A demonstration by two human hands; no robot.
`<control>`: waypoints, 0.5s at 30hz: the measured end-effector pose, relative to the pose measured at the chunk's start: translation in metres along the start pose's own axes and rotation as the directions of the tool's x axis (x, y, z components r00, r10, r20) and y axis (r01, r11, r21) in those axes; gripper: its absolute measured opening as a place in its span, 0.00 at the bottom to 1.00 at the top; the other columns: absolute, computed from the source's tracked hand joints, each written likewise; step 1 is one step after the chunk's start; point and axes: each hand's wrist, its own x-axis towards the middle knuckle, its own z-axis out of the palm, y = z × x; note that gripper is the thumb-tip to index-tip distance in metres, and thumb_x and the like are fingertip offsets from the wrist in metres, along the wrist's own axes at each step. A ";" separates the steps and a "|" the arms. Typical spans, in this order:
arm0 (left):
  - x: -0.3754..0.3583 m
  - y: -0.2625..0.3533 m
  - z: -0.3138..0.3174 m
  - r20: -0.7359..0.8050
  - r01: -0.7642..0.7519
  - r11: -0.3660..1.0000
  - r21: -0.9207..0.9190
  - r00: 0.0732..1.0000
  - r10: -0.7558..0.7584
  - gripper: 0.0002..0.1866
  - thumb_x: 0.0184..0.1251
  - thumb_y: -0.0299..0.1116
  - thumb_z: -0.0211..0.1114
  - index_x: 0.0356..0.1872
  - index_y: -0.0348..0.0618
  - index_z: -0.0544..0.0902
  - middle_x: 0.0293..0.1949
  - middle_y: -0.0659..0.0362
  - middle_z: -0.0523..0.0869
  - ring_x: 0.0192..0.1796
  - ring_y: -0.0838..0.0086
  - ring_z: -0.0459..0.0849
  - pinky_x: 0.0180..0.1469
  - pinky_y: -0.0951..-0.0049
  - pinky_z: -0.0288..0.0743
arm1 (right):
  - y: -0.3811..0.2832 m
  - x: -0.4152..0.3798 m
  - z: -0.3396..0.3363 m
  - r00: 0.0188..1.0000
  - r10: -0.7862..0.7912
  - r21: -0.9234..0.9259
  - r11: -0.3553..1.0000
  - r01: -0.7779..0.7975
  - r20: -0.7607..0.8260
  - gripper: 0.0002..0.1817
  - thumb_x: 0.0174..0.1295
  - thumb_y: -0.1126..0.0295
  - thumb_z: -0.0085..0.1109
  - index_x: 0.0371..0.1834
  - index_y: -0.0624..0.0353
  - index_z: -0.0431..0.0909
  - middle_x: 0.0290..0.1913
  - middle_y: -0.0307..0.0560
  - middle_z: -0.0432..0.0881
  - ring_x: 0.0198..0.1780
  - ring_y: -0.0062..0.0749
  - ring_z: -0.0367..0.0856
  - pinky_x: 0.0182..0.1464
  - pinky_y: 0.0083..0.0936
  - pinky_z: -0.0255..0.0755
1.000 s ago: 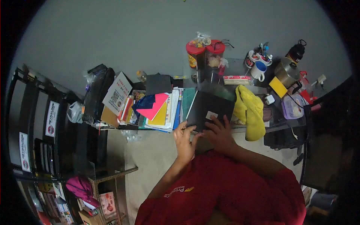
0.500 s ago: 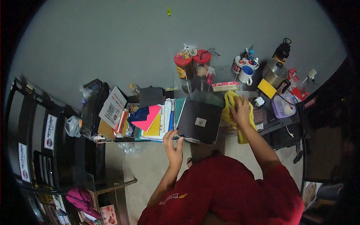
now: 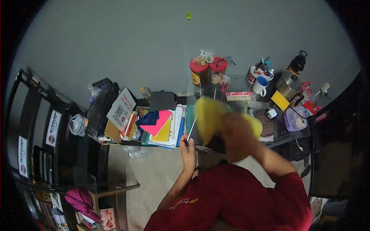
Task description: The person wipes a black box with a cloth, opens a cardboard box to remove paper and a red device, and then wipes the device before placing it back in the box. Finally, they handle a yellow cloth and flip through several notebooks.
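Note:
My left hand [image 3: 188, 153] grips the near left edge of a flat, square black binder-like item [image 3: 195, 139], its thumb and fingers on either side of a pale edge. My right hand [image 3: 238, 138], smeared by motion, holds a yellow cloth [image 3: 208, 117] over that black item. The cloth hides most of the item's top, and part of the cloth sticks out to the right of the hand. Left of the black item lie stacked papers [image 3: 175, 125] and a pink sheet [image 3: 158, 122].
Red-lidded jars [image 3: 199, 69], a white mug [image 3: 260, 85], a steel pot [image 3: 288, 84] and a purple-rimmed tub [image 3: 295, 119] stand along the table's back and right. A leaning sign [image 3: 121, 109] and a black bag [image 3: 102, 107] are at left. Dark shelving [image 3: 38, 127] rises farther left.
My right hand has lifted the yellow cloth from the table beside the black item and swung it left over it. My left hand has closed on the item's edge. The view has shifted slightly.

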 end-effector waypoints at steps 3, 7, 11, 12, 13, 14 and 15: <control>-0.004 0.018 0.005 -0.023 -0.042 0.999 0.019 0.999 0.043 0.20 0.65 0.32 0.51 0.56 0.37 0.60 0.50 0.55 0.67 0.53 0.70 0.67 0.57 0.73 0.59 | -0.032 0.008 0.060 0.937 -0.327 -0.179 0.921 0.346 0.125 0.28 0.48 0.56 0.56 0.56 0.43 0.68 0.60 0.52 0.63 0.61 0.51 0.59 0.57 0.59 0.50; 0.004 0.003 0.006 -0.080 -0.023 1.000 -0.002 0.997 0.023 0.20 0.62 0.29 0.54 0.54 0.38 0.60 0.49 0.55 0.66 0.52 0.72 0.66 0.55 0.74 0.59 | -0.010 0.030 0.093 0.913 -0.355 -0.182 0.903 0.390 0.200 0.25 0.52 0.53 0.52 0.56 0.42 0.67 0.65 0.50 0.56 0.65 0.52 0.53 0.53 0.67 0.47; 0.000 0.001 0.007 -0.039 -0.027 0.989 0.146 0.999 0.033 0.21 0.60 0.29 0.57 0.52 0.39 0.61 0.48 0.54 0.65 0.51 0.72 0.66 0.54 0.75 0.60 | 0.035 0.073 0.088 0.992 0.060 -0.209 0.977 -0.035 0.115 0.24 0.59 0.52 0.43 0.57 0.50 0.66 0.65 0.51 0.57 0.65 0.47 0.55 0.57 0.56 0.51; -0.001 0.002 0.010 -0.065 -0.067 0.995 0.070 0.995 0.072 0.17 0.62 0.27 0.55 0.50 0.41 0.62 0.45 0.58 0.65 0.46 0.75 0.65 0.51 0.76 0.60 | 0.038 0.076 0.091 0.991 0.055 -0.207 0.978 -0.030 0.121 0.24 0.59 0.52 0.43 0.57 0.50 0.66 0.65 0.51 0.57 0.65 0.47 0.55 0.57 0.56 0.51; 0.000 0.000 0.009 -0.071 -0.070 0.995 0.070 0.995 0.075 0.17 0.62 0.27 0.55 0.50 0.41 0.62 0.45 0.58 0.65 0.46 0.75 0.65 0.51 0.76 0.60 | 0.038 0.080 0.092 0.983 0.146 -0.176 0.976 -0.125 0.113 0.25 0.59 0.52 0.43 0.57 0.51 0.66 0.64 0.52 0.58 0.64 0.47 0.56 0.58 0.54 0.51; 0.001 -0.004 0.008 -0.062 -0.049 0.997 0.061 0.997 0.053 0.17 0.61 0.27 0.55 0.50 0.42 0.62 0.45 0.58 0.65 0.46 0.75 0.65 0.51 0.76 0.60 | 0.038 0.082 0.092 0.966 0.238 -0.145 0.964 -0.221 0.106 0.26 0.59 0.52 0.42 0.58 0.53 0.65 0.63 0.53 0.59 0.64 0.47 0.57 0.58 0.52 0.52; 0.001 -0.006 0.007 -0.048 -0.027 0.998 0.052 0.998 0.029 0.17 0.61 0.27 0.54 0.50 0.42 0.62 0.45 0.58 0.65 0.46 0.75 0.65 0.50 0.76 0.60 | 0.031 0.076 0.096 0.966 0.238 -0.146 0.964 -0.222 0.102 0.26 0.59 0.52 0.42 0.58 0.53 0.65 0.63 0.53 0.59 0.64 0.47 0.57 0.58 0.52 0.52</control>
